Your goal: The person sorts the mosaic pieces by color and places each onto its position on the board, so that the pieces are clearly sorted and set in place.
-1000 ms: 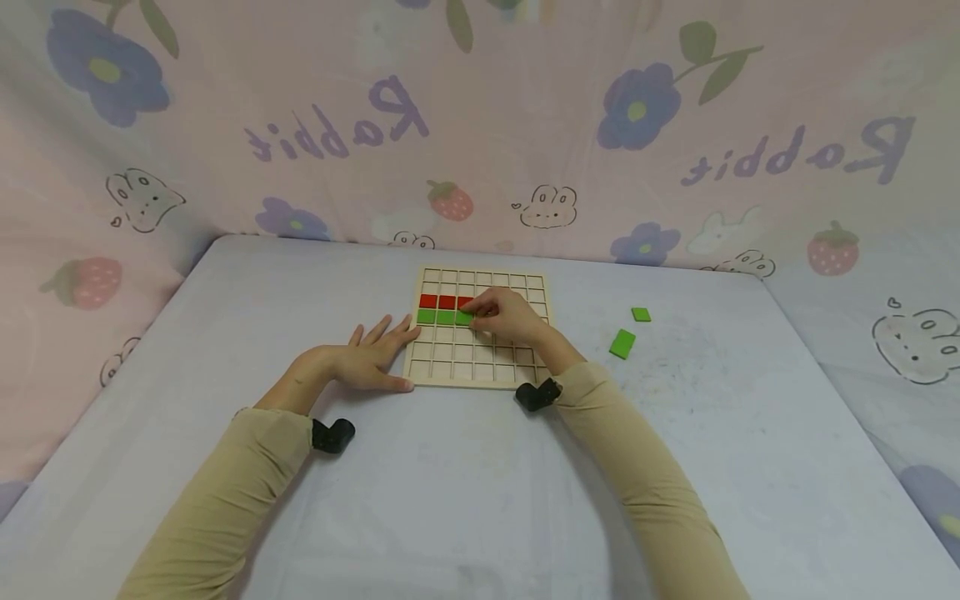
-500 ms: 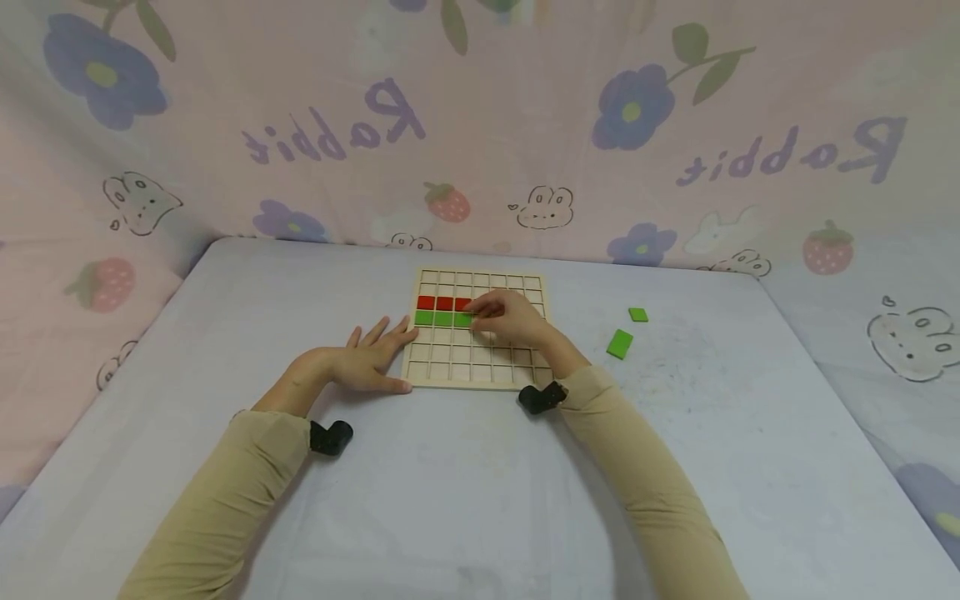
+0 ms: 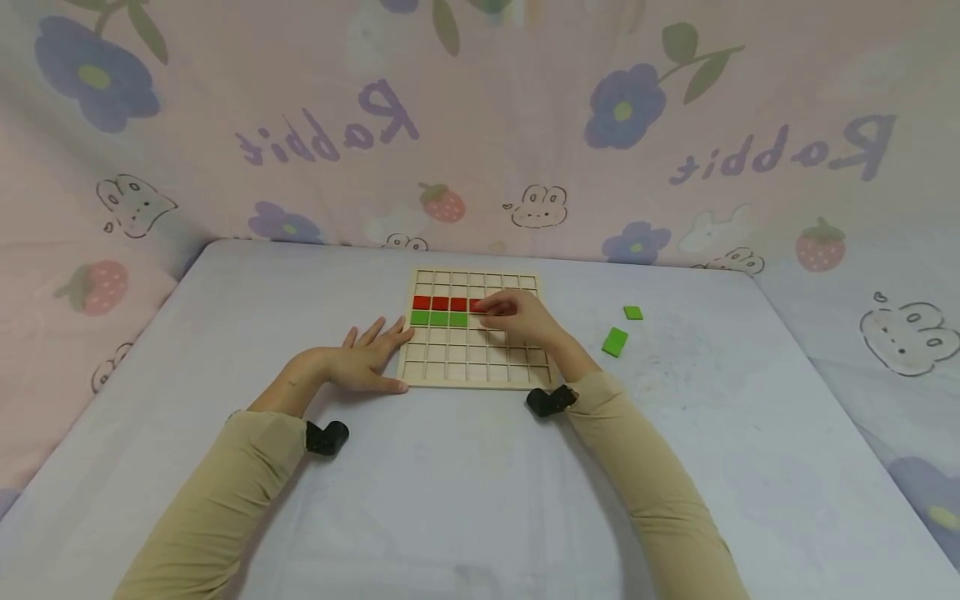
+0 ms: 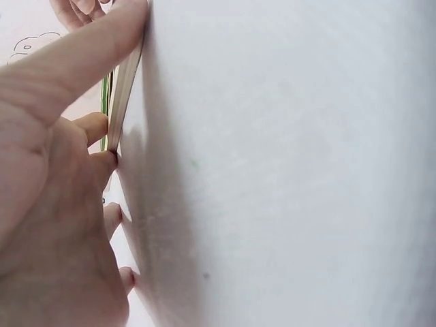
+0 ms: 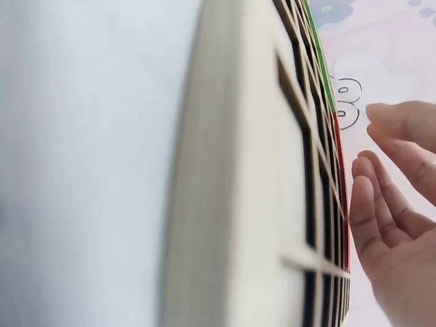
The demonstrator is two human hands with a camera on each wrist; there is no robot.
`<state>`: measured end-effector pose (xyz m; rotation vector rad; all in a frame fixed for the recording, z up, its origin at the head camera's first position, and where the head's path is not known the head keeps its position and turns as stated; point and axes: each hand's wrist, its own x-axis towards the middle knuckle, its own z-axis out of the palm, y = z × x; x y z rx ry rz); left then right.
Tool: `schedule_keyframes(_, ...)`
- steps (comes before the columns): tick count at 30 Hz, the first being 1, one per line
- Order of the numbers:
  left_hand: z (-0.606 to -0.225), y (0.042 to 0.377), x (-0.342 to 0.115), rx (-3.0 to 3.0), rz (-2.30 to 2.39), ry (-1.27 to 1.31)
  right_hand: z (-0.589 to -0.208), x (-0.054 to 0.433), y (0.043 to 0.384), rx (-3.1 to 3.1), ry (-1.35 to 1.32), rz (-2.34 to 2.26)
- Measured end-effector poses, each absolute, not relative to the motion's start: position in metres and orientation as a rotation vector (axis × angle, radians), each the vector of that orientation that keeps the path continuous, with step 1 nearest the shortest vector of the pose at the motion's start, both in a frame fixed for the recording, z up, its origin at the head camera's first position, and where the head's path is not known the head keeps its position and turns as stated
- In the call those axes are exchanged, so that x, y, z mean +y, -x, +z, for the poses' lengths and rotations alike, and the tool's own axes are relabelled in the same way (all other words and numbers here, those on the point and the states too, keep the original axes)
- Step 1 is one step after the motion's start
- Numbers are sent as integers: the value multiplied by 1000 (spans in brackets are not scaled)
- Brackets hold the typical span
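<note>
A pale wooden grid board point(image 3: 480, 386) lies flat on the table. Several red tiles point(image 3: 440, 303) fill a row from its left side, and three green tiles point(image 3: 439, 318) sit in the row in front. My left hand point(image 3: 365, 364) is spread flat at the board's left edge, fingertips on the frame and thumb at the near corner. Over the board, my right hand point(image 3: 525, 318) touches the rightmost red tile point(image 3: 476, 306) with its fingertips. In the right wrist view, thumb and fingers point(image 5: 363, 211) stand apart with nothing pinched between them.
Right of the board lie two loose green pieces, a rectangular one point(image 3: 615, 342) and a smaller one point(image 3: 633, 313) behind it. A printed cloth point(image 3: 480, 125) hangs along the back of the white table point(image 3: 420, 500). Black wrist cameras point(image 3: 551, 402) sit at both cuffs.
My right hand has shifted one column to the right along the red row, uncovering the third red tile. My left hand has stayed at the board's edge.
</note>
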<state>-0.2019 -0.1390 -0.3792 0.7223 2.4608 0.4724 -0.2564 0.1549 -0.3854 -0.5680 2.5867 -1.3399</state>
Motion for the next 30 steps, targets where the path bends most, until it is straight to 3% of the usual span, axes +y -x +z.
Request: schedule_keyframes(30,-378,201,-140,2447,535,-735,-379,202,247,2685,464,-1244)
